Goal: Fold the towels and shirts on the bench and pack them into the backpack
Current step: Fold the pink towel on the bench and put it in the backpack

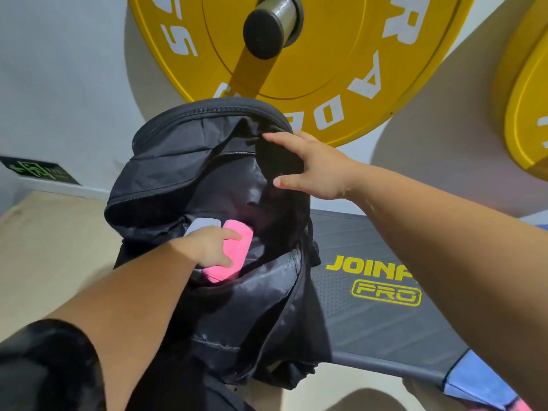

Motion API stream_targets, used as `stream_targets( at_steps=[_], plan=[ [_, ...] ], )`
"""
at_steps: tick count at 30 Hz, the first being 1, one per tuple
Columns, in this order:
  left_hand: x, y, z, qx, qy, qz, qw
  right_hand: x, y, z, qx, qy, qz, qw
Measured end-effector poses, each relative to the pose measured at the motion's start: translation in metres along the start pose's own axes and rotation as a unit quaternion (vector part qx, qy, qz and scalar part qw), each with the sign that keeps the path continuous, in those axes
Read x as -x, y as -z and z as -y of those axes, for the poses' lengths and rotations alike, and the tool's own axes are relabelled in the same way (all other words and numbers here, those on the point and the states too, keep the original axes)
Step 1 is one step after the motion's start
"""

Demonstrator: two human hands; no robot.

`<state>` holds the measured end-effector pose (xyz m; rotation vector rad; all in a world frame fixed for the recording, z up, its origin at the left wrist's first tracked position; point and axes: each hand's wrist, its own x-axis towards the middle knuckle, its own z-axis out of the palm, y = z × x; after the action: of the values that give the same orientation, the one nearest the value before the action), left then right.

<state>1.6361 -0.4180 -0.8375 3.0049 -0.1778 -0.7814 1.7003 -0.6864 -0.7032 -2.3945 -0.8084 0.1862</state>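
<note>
From my screen far away I look down at the black backpack (184, 161). It stands at the left end of the grey bench (370, 330), and its big top pocket gapes wide open. The left hand (207, 247) is down inside the opening. Its finger and thumb are curled round a folded pink towel (244, 243), one on each side, so it has a good grip on it. The pink towel sits low in the bag, near the front edge of the opening. Just beside it, on the left, a pale folded towel (203, 225) peeks out from behind the hand. The right hand (314, 167) is up at the back edge of the opening. Its fingers are straight and the thumb is spread wide, and they lie flat on the black cloth (I see no pinch there). A blue cloth (471, 378) lies on the near right corner of the bench, with a bit of pink at its tip. A big yellow weight plate (341, 84) hangs on its bar above the bag.
</note>
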Motion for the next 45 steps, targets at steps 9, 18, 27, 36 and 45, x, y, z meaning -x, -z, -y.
stream_targets(
  at_steps=[9,18,27,36,45],
  plan=[
    [0.005,0.009,0.004,-0.236,-0.026,0.114,0.965,0.008,-0.001,0.001,0.01,0.008,0.002,1.0],
    [-0.001,-0.003,0.001,-0.272,0.033,0.151,0.95,0.016,-0.004,0.003,0.03,0.001,0.005,1.0],
    [0.04,0.037,-0.033,-0.077,0.006,0.001,0.997,0.039,-0.011,0.011,0.067,-0.014,0.026,0.997],
    [0.119,0.073,-0.157,0.035,-0.147,-0.209,0.966,0.164,0.0,-0.017,0.061,-0.137,-0.036,0.988],
    [0.122,0.035,-0.32,0.051,-0.244,-0.142,0.958,0.351,-0.001,-0.118,0.093,-0.388,0.003,0.917]
  ],
)
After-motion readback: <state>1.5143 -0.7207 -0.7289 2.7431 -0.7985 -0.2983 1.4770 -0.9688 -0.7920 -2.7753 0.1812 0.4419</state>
